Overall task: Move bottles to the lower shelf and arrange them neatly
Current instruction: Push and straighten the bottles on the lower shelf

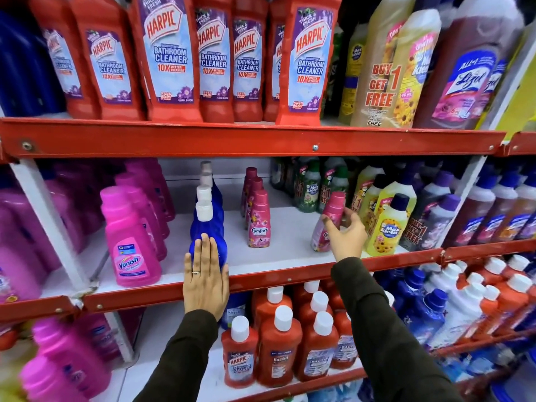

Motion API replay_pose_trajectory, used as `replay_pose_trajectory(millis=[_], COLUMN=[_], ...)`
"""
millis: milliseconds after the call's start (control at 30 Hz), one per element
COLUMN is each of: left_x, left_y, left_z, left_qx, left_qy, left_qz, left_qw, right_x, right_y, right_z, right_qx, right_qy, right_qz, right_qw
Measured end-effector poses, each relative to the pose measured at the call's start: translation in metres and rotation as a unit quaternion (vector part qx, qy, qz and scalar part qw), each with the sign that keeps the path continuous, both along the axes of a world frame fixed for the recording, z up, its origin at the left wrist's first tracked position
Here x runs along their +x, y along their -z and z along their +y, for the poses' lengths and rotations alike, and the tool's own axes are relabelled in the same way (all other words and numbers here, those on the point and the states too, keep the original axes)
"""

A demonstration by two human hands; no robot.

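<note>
On the middle shelf [278, 253] a row of blue bottles with white caps [207, 227] runs front to back. My left hand [206, 282] lies flat with fingers straight against the front blue bottle, at the shelf's red front rail. To the right a pink Comfort bottle [330, 220] leans tilted, and my right hand [346, 237] has thumb and fingers loosely around its middle. A second row of pink Comfort bottles [259, 219] stands upright between the two hands. White shelf surface shows around them.
Pink Vanish bottles [132, 242] stand at the left, yellow Max Kleen bottles [385, 224] at the right. Red Harpic bathroom cleaners [171, 59] fill the upper shelf. The lower shelf holds red Harpic bottles [278, 346] and blue and white ones further right.
</note>
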State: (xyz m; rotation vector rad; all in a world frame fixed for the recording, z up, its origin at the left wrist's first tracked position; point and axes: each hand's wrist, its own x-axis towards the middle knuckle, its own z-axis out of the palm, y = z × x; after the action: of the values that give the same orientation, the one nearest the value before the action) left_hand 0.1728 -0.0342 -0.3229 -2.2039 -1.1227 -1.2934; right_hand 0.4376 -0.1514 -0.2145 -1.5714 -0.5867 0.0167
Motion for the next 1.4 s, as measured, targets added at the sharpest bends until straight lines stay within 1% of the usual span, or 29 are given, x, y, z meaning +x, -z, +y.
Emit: replay_pose_trajectory(millis=[67,267,467,700,933,1133,1200,1300,1400], left_x=[0.000,-0.001,-0.003,-0.003,-0.004,-0.006,-0.007,-0.007,0.001], left_y=[-0.001,-0.001,-0.001,-0.002,-0.002,-0.003,-0.006,-0.010,-0.016], left_z=[0.000,0.000,0.001,0.000,0.000,-0.002,-0.005,-0.012,-0.026], left_qx=[0.001,-0.001,-0.012,-0.013,-0.012,-0.014,-0.010,-0.028,-0.042], left_qy=[0.001,-0.002,0.002,0.002,0.004,-0.004,-0.008,-0.004,0.058], left_qz=[0.001,0.002,0.011,0.012,0.014,0.043,0.051,0.045,0.047], left_qw=[1.000,1.000,1.000,1.000,1.000,0.999,0.999,0.999,0.996], right_x=[-0.016,-0.065,-0.099,-0.110,-0.111,-0.110,-0.110,-0.106,-0.104], right_y=[0.001,0.009,0.011,0.013,0.018,0.024,0.028,0.035,0.038], right_z=[0.002,0.012,0.025,0.034,0.038,0.037,0.031,0.022,0.014], right_qx=[-0.002,-0.007,-0.010,-0.035,-0.038,-0.035,-0.021,0.002,0.020], right_qy=[-0.016,-0.084,-0.102,-0.111,-0.103,-0.154,-0.178,-0.206,-0.232], right_qz=[-0.015,-0.023,-0.057,-0.063,-0.068,-0.064,-0.043,0.026,0.085], right_qw=[1.000,0.996,0.993,0.991,0.992,0.985,0.983,0.978,0.969])
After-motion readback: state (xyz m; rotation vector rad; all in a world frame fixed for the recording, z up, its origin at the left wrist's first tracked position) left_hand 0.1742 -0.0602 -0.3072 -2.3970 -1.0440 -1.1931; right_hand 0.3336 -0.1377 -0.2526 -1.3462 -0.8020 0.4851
